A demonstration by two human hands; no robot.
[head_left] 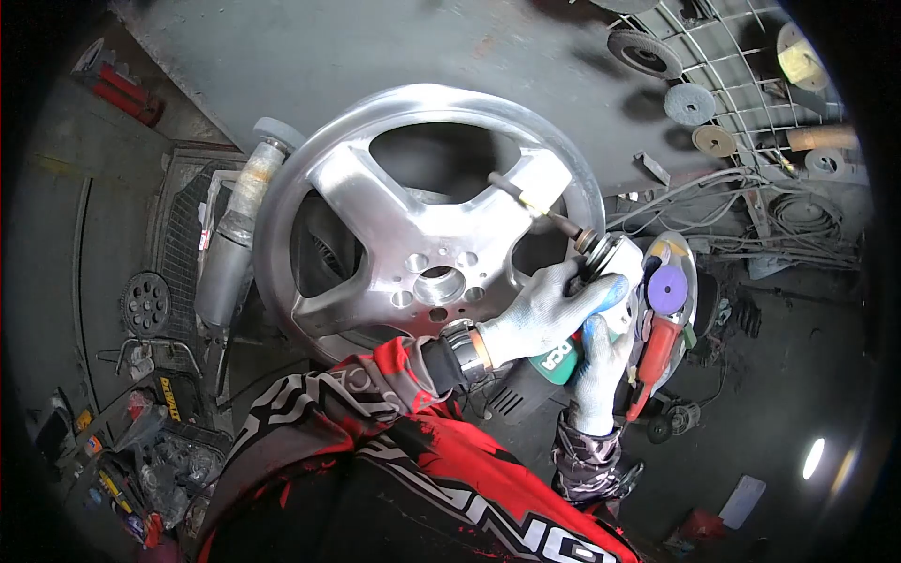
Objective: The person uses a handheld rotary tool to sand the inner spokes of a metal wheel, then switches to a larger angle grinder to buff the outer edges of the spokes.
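A bare silver alloy wheel with wide spokes and several bolt holes leans in front of me. My gloved left hand, a watch at its wrist, wraps round the front of a green DCA die grinder. Lower down, my gloved right hand grips the same tool's body. From its collet, a shaft reaches over the upper right spoke. The shaft's tip looks blurred and lies over the bright spoke face; contact there cannot be made out. My fingers partly hide the grinder's body.
To the right, a red angle grinder and a purple disc rest on a round stand. Abrasive wheels hang on a wire rack at upper right, above coiled cables. A grey cylindrical machine stands left of the wheel.
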